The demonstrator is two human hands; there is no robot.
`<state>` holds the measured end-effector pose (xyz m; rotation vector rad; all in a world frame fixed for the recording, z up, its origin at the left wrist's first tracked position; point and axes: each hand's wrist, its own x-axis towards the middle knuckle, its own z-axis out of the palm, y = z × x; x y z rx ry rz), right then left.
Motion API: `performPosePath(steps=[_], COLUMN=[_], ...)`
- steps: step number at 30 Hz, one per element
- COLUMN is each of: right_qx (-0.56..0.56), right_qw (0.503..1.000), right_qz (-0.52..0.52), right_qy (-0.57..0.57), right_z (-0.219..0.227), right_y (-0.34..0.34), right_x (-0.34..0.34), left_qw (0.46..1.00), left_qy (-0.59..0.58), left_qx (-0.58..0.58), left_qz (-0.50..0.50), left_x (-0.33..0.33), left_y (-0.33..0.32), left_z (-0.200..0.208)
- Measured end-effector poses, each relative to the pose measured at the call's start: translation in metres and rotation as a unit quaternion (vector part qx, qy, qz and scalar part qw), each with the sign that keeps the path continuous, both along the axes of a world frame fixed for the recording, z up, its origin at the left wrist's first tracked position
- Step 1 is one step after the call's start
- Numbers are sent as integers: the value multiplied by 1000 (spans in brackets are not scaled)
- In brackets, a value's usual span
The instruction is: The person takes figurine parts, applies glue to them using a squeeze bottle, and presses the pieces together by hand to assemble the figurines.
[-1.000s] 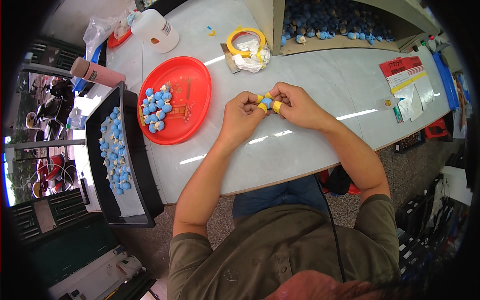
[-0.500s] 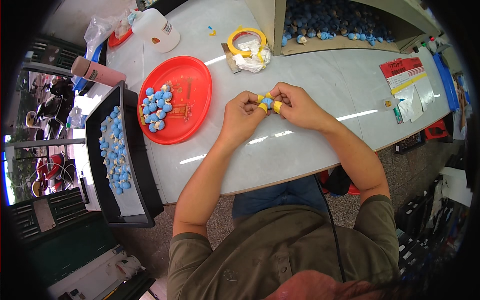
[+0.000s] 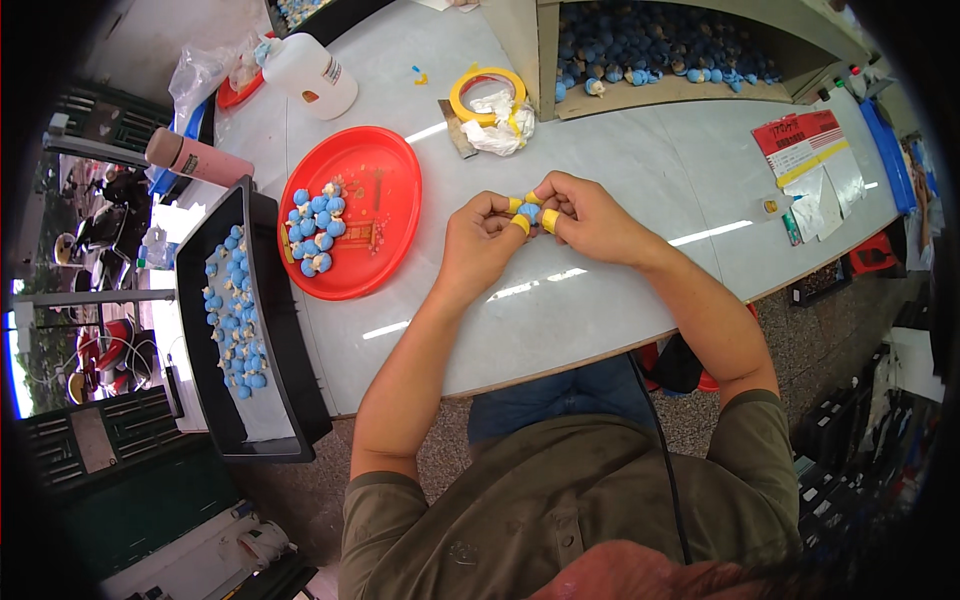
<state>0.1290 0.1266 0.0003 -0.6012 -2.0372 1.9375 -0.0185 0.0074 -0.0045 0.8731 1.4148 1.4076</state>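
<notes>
Over the grey tabletop (image 3: 600,300), my left hand (image 3: 480,238) and my right hand (image 3: 597,218) meet with fingertips pinched on one small blue rounded piece (image 3: 528,211). Yellow tape wraps the thumbs and forefingers of both hands. Most of the piece is covered by the fingers, so its detail cannot be made out. To the left of my left hand lies a red round plate (image 3: 385,190), and several small blue-and-cream balls (image 3: 318,222) are clustered on its left side.
A black tray (image 3: 290,400) with more blue pieces stands left, near a pink bottle (image 3: 200,158) and white jug (image 3: 312,75). Ahead are a yellow tape roll (image 3: 460,100), crumpled white tissue (image 3: 500,130) and a shelf box (image 3: 660,98) full of blue pieces. Papers (image 3: 810,160) lie right.
The view has shifted slightly. Both hands keep their pinch on the small blue piece, with only slight finger movement; the plate and tray look undisturbed.
</notes>
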Motion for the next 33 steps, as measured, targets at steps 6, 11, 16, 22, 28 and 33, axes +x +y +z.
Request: performPosePath(steps=[6, 11, 16, 22, 28, 33], right_qx=[-12, -25, -29, -38, -40, -24], right_qw=[1000, 1000, 999, 999, 999, 999], right_qz=[7, 8, 27, 15, 16, 38], right_qy=[0, 0, 0, 20, 10, -14], right_z=[6, 7, 3, -1, 2, 1], right_y=[1, 3, 6, 7, 7, 8], right_x=[2, 1, 2, 0, 1, 3], left_qw=[999, 999, 998, 998, 998, 999], left_qy=[-33, -32, -57, -58, -60, -53], left_qx=[10, 9, -5, -3, -2, 1], left_qz=[4, 10, 10, 1, 1, -2], left_x=[1, 0, -2, -5, -3, -3], left_y=[0, 1, 2, 2, 2, 1], left_z=[1, -1, 6, 4, 4, 0])
